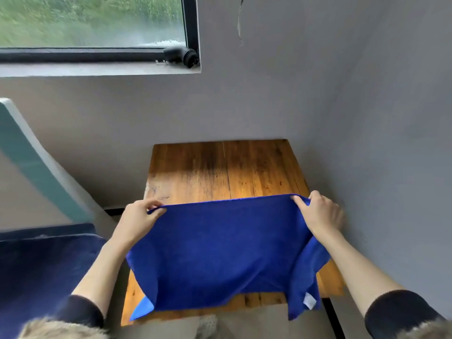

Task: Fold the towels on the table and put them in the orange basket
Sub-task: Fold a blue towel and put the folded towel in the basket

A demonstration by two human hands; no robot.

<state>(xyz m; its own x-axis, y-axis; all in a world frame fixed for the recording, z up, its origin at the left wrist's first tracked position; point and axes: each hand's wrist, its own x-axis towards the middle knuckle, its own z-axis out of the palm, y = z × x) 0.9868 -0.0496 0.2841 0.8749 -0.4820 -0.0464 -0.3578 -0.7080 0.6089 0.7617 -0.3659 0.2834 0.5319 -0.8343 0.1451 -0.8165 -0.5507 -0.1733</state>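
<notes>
A blue towel [220, 250] hangs stretched over the near half of the wooden table [225, 167]. My left hand [139, 218] pinches its upper left corner. My right hand [320, 214] grips the upper right corner. The top edge runs taut between the two hands, a little above the tabletop. The lower part drapes down over the table's near edge, with a white label [309, 302] at the lower right. No orange basket is in view.
The table stands in a corner, with grey wall [367, 118] behind it and to its right. A dark blue seat [41, 270] and a teal-and-white slanted panel [29, 157] lie to the left. A window [93, 20] with a black object [182, 56] on its sill is above.
</notes>
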